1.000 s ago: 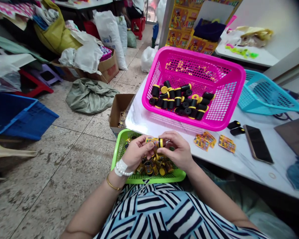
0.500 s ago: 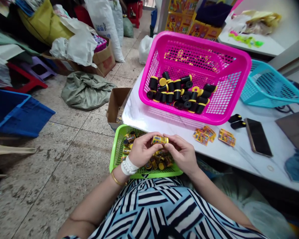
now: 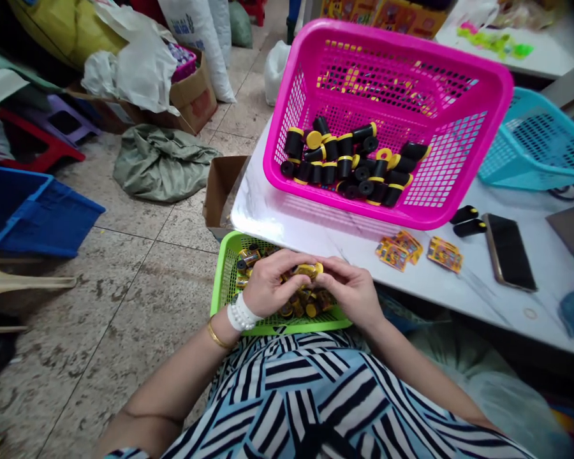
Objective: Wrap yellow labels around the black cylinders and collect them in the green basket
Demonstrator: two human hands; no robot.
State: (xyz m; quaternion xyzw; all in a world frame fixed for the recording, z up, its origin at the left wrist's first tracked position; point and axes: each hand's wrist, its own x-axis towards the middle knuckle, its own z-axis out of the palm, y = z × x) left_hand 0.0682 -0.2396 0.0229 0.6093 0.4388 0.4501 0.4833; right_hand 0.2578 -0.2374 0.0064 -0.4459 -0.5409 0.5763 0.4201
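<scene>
Between my two hands is a small cylinder with a printed yellow label and a yellow end point(image 3: 309, 270). My left hand point(image 3: 273, 285) grips its body, thumb in front and fingers behind. At the yellow end, the fingertips of my right hand point(image 3: 353, 288) pinch it. Directly under both hands, a green basket point(image 3: 216, 305) on my lap side holds several labelled cylinders point(image 3: 312, 308). A pink basket point(image 3: 354, 213) on the table contains several black cylinders with yellow ends point(image 3: 344, 164).
Sheets of printed stickers point(image 3: 444, 254), two black cylinders point(image 3: 469, 227) and a phone point(image 3: 511, 252) lie on the white table point(image 3: 268, 220). A turquoise basket point(image 3: 521, 153) is at the right. A cardboard box point(image 3: 220, 191) and a blue crate point(image 3: 48, 217) stand to the left.
The labelled cylinder has turned a little in my fingers, and both hands still hold it. My view has tipped down, so the baskets sit higher in the picture.
</scene>
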